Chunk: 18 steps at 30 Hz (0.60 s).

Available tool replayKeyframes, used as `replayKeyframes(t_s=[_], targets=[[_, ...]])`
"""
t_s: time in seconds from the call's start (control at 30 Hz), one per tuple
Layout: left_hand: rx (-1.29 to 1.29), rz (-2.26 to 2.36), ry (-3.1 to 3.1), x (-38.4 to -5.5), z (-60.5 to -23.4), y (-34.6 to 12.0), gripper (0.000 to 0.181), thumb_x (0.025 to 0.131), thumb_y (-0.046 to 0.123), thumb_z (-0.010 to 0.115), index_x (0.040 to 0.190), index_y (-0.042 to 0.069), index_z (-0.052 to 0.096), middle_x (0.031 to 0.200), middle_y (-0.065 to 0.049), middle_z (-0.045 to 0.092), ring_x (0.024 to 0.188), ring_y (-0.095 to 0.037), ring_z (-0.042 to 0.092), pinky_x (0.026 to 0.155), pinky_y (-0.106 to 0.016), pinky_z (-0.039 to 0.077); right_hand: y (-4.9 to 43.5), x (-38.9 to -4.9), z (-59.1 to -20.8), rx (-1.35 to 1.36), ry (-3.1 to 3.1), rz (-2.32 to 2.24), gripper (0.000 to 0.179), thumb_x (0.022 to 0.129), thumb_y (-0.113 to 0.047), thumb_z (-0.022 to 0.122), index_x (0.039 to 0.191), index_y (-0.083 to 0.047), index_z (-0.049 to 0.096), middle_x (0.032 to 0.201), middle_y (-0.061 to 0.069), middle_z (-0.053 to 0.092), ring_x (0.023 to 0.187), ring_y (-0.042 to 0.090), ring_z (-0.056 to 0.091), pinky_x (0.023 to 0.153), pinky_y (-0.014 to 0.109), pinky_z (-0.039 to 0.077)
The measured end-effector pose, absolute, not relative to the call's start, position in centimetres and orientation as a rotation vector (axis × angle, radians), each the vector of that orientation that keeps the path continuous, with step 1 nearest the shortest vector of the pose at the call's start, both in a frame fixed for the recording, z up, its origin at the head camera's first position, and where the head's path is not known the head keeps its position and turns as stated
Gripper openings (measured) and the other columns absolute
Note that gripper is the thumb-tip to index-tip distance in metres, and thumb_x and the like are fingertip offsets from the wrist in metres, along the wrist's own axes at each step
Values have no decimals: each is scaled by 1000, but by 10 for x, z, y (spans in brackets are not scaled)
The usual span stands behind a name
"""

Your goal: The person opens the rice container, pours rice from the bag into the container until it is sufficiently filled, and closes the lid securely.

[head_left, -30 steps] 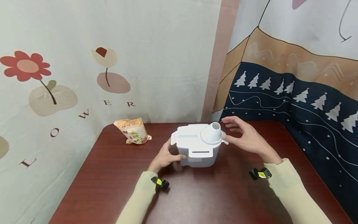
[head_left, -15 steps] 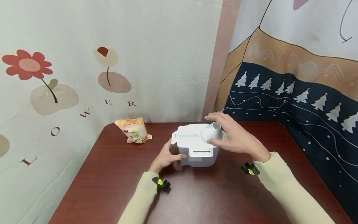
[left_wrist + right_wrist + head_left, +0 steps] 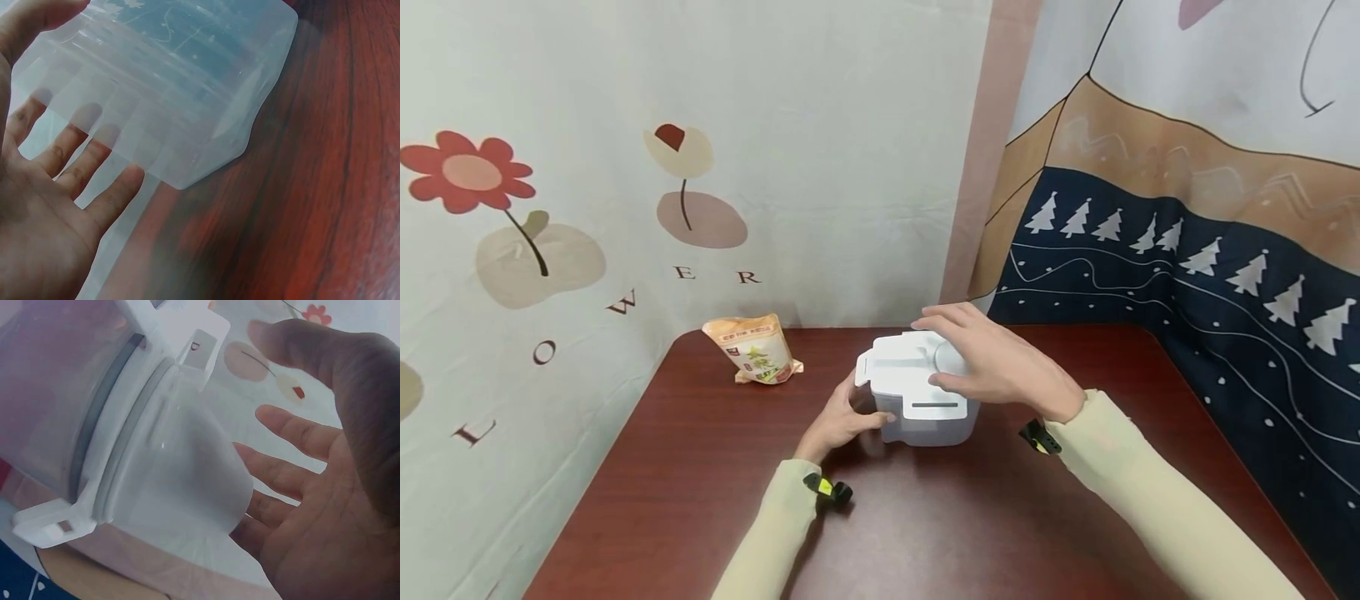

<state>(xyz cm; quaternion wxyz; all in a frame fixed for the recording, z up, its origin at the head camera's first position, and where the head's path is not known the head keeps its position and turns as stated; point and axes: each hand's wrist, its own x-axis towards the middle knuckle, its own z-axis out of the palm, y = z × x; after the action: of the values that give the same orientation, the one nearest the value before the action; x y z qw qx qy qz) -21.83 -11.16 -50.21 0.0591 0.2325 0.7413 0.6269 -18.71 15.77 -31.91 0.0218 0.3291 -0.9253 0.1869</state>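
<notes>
A translucent plastic storage container (image 3: 928, 430) with a white lid (image 3: 895, 357) and side clips stands upright on the table. My left hand (image 3: 837, 423) holds its left end, thumb on the near side. In the left wrist view, that hand's fingers (image 3: 81, 169) lie against the clear wall. Over the right part of the lid is my right hand (image 3: 1003, 362), fingers extended and thumb apart. It mostly hides the white cone-shaped spout (image 3: 194, 469) in the head view. The right wrist view shows its fingertips beside the spout's narrow end.
An orange and white food bag (image 3: 762, 352) stands at the back left of the dark red wooden table (image 3: 700, 483). Behind the table hangs a printed curtain (image 3: 820, 167), with a dark blue tree-patterned cloth (image 3: 1150, 250) on the right.
My right hand has moved left from beside the container to over the lid, covering the spout. My left hand and the container have stayed in place.
</notes>
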Motion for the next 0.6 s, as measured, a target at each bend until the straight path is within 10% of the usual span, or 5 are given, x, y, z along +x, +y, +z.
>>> replayKeyframes(t_s=[0.6], targets=[[675,1848,2292,-220,-504,-114,92,77,12,88,154,29,42,149,3,55,140,-21,46,122,-55,27,122,-195,-320,1108,-2836,256,42,93,-12,72,135,-14,66,129,4,66,114,19,63,86,37,61]])
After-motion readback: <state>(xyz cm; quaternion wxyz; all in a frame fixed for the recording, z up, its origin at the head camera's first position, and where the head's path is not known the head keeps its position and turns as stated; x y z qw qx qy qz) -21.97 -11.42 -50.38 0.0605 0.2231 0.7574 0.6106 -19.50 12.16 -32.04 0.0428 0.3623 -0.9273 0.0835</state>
